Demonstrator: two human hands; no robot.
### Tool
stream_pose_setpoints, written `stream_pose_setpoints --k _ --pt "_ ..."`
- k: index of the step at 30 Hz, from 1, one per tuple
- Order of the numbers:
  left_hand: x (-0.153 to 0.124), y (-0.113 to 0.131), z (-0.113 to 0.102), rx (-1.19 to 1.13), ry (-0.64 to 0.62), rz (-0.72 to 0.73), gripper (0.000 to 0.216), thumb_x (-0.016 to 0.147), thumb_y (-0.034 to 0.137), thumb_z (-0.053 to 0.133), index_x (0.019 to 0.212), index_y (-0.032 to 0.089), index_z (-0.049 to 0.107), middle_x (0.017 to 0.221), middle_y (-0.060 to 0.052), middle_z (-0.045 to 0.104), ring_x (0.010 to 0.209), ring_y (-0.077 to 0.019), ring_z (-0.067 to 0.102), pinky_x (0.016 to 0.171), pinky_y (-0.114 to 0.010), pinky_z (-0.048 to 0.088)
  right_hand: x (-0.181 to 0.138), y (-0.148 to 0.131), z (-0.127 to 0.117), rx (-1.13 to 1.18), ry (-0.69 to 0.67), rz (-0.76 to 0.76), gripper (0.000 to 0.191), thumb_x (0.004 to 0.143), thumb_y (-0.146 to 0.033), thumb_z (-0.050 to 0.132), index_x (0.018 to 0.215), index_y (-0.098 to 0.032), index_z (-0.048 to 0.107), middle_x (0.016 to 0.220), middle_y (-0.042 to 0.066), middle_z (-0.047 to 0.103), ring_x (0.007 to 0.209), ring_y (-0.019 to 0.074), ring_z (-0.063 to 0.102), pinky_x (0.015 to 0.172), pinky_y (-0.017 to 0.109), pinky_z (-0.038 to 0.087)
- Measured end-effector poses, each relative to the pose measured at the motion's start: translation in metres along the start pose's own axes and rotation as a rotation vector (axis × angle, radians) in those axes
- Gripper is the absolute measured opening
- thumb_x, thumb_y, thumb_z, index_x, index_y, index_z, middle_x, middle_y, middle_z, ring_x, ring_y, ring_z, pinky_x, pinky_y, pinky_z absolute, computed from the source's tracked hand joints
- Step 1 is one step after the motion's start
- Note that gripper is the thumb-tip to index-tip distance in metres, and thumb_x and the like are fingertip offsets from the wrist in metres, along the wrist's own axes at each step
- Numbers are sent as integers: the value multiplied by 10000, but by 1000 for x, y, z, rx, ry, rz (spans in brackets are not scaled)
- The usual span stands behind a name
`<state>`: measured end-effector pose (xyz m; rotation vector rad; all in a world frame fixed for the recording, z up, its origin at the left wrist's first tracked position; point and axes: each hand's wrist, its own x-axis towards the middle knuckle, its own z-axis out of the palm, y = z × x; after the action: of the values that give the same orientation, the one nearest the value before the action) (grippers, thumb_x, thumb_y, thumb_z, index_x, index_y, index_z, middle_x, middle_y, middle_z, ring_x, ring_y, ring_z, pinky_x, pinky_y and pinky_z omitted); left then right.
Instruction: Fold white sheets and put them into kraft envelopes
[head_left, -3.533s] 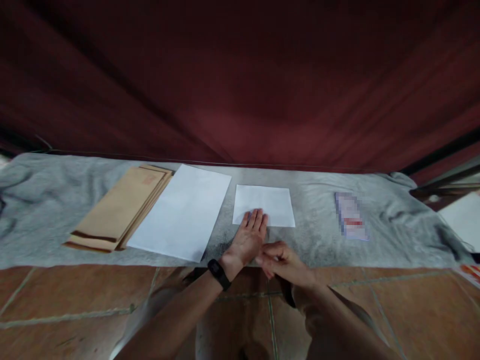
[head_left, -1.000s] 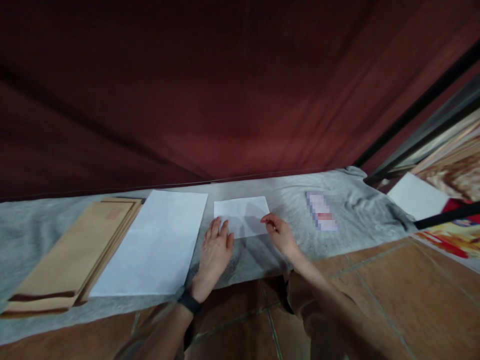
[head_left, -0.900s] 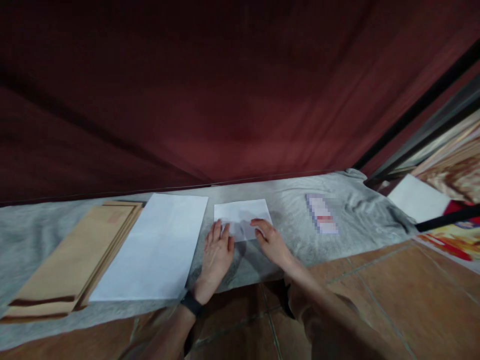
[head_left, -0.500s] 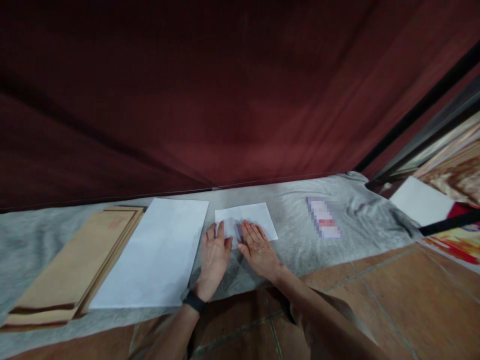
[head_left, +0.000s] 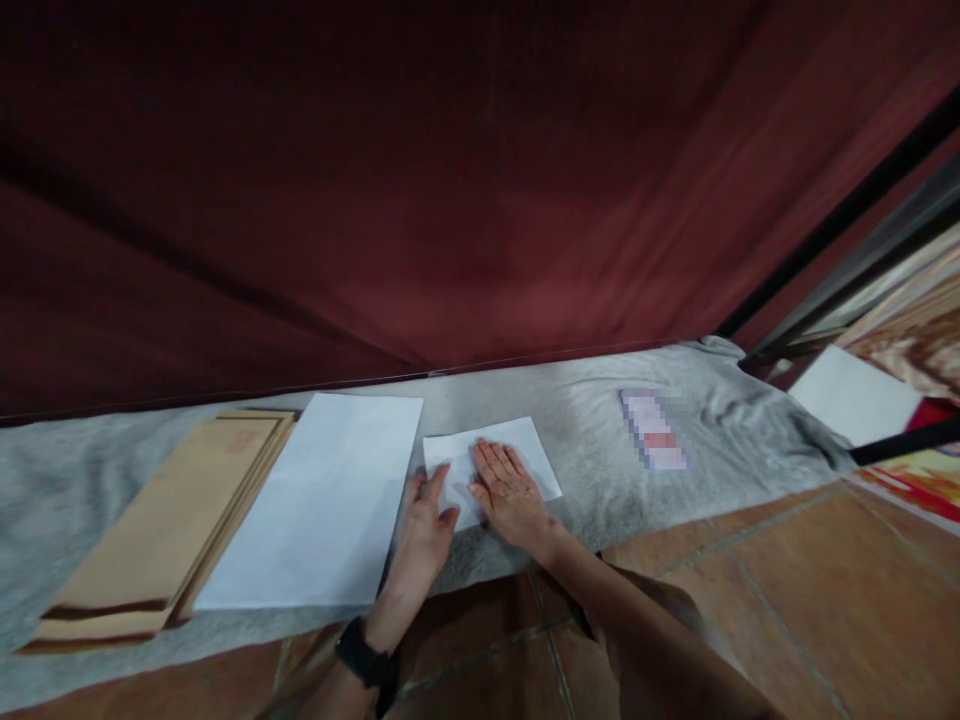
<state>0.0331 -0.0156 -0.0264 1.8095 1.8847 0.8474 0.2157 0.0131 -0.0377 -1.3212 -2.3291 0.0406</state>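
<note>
A small folded white paper (head_left: 456, 458) lies on a grey cloth (head_left: 600, 500). My right hand (head_left: 511, 493) rests flat on the paper's middle, fingers stretched out and together. My left hand (head_left: 423, 520) sits at the paper's near left corner with its fingers curled against the edge; the thumb reaches toward the right hand. A dark watch (head_left: 365, 655) is on my left wrist. Nothing is lifted off the cloth.
A larger white sheet (head_left: 319, 505) lies left of the small paper, and a stack of brown envelopes (head_left: 161, 520) lies further left. A small printed packet (head_left: 651, 430) sits to the right. A dark red curtain (head_left: 450, 180) hangs behind. Tiled floor (head_left: 750, 590) is in front.
The right hand moved from the paper's right edge onto its middle and lies flat there. The left hand slid back to the near left corner. The paper has shifted slightly toward me.
</note>
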Motion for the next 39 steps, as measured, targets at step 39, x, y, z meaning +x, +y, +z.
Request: stream_pose_setpoints --k 39 --pt "-9 57 26 467 -197 545 523 968 146 378 1471 25 452 1534 -214 473 1489 -281 360 1244 -497 269 5 19 -22 69 -136 115 575 1079 -398 249 1584 -131 312 1626 109 346 1513 205 300 1240 420 276"
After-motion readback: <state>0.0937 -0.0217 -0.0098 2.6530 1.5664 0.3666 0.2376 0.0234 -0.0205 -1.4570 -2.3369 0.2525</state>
